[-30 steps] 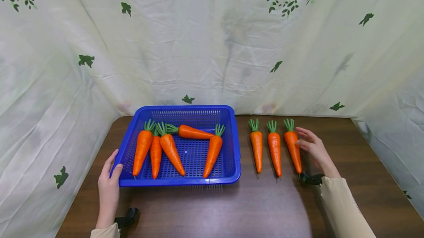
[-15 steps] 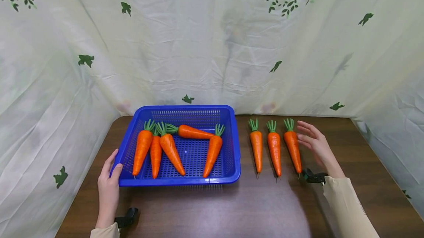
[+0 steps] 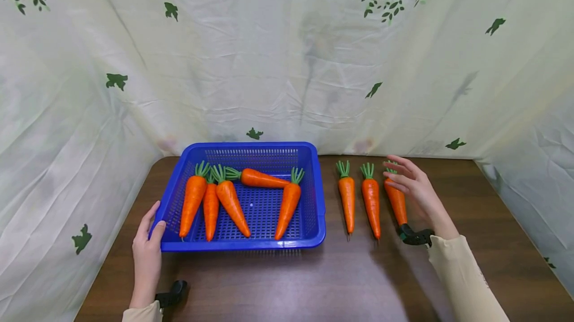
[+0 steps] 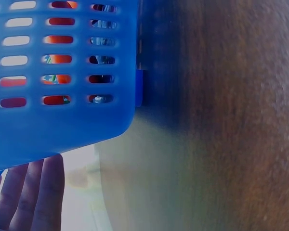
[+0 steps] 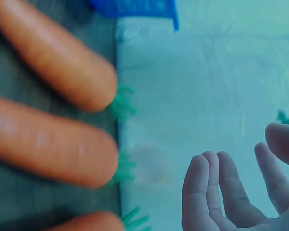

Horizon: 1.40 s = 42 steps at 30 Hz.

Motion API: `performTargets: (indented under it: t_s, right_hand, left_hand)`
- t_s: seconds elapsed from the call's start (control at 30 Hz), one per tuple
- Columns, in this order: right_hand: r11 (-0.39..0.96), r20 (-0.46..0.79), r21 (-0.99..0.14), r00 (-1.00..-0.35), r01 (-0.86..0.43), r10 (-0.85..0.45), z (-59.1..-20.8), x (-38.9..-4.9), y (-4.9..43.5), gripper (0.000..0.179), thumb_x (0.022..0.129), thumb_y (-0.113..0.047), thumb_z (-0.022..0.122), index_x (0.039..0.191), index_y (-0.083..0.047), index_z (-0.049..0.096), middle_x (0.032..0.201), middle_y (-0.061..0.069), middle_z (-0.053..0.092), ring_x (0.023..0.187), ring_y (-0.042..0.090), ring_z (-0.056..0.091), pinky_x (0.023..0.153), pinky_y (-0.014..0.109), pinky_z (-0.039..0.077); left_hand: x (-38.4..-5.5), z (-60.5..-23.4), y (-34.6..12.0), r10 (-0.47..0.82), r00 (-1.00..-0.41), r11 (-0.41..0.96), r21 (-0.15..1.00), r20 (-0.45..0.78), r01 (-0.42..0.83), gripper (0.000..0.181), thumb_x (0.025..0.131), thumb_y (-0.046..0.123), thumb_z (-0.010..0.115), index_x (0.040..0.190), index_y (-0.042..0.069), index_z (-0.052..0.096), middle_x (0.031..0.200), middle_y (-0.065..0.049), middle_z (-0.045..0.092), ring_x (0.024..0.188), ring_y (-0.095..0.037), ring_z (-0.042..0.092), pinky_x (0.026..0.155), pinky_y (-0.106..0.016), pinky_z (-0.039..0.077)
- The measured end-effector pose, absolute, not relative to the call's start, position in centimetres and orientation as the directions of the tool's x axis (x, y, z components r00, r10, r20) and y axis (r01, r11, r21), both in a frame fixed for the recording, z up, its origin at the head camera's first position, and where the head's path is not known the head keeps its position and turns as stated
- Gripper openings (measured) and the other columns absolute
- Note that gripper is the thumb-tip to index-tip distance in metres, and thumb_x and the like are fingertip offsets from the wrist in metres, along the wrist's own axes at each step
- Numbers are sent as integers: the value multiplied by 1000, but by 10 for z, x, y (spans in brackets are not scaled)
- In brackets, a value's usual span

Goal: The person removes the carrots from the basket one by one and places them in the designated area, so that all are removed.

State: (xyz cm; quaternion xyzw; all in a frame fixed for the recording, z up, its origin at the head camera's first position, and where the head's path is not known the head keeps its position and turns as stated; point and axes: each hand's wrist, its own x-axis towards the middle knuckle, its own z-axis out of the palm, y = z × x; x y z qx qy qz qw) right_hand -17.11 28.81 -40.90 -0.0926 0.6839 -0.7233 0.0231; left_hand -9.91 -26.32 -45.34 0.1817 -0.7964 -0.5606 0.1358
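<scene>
My left hand (image 3: 148, 252) holds the left rim of a blue perforated plastic basket (image 3: 242, 246), thumb over the edge and fingers outside. In the left wrist view, its fingers (image 4: 49, 192) lie against the basket's outer wall. Several orange carrots with short green tops lie inside, one of them crosswise (image 3: 264, 179). To the right, three more carrots lie in a row: a left one (image 3: 347, 202), a middle one (image 3: 371, 205) and a right one (image 3: 396, 205). My right hand (image 3: 421, 190) hovers over the right carrot's top, fingers apart and holding nothing, partly hiding it.
Everything lies on a dark brown wooden table (image 3: 358, 282). A pale cloth (image 3: 269, 73) printed with green leaves hangs behind and along both sides. Each wrist bears a black camera strap, such as the left strap (image 3: 172, 294).
My right hand drew slightly away to the right, then came back left over the right carrot's green top. The left hand, basket and carrots stay where they were.
</scene>
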Motion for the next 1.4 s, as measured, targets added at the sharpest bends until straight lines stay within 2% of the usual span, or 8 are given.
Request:
performTargets:
  t_s: [0.13,0.37,0.53,0.83,1.13,1.4]
  right_hand:
    - [-72,97,-994,-978,-85,-184,-400,-170,274,42,98,-6,52,140,-6,44,130,11,52,107,12,59,89,26,49]
    - [-96,97,-993,-966,-76,-238,-385,-172,249,43,98,-6,51,141,-6,43,129,7,53,111,20,57,91,28,49]
    - [-105,115,-990,-953,-89,-279,-374,-173,232,43,99,-8,51,141,-7,44,132,14,50,112,23,56,92,32,48]
    - [-120,81,-992,-938,-43,-338,-362,-176,196,42,99,-5,49,141,-8,43,138,23,43,114,27,54,94,35,47]
    - [-158,58,-987,-906,10,-419,-359,-175,162,48,97,-5,50,143,-2,37,142,27,37,122,43,44,96,43,45]
    - [-132,5,-989,-880,66,-475,-369,-171,137,50,96,-7,53,143,-5,38,139,18,42,118,32,50,97,49,44]
  left_hand:
    - [-100,-454,-264,-441,-897,301,943,6,-142,46,102,27,42,148,23,39,149,-4,37,132,-22,36,109,-40,29]
    - [-99,-454,-265,-426,-905,291,946,-5,-143,46,102,28,41,148,23,38,150,-3,36,132,-22,36,109,-41,30]
    - [-99,-453,-264,-425,-905,291,948,4,-132,46,102,27,42,148,24,39,149,-4,37,129,-19,37,109,-38,31]
    - [-99,-453,-263,-424,-906,290,948,3,-132,46,102,27,41,148,23,39,150,-4,37,130,-22,37,109,-40,30]
    - [-98,-453,-263,-434,-901,294,946,4,-138,46,102,28,41,148,24,39,150,-3,36,133,-24,35,110,-43,28]
    - [-99,-453,-264,-430,-903,283,950,0,-135,46,102,27,41,148,23,39,150,-4,36,133,-25,35,110,-45,27]
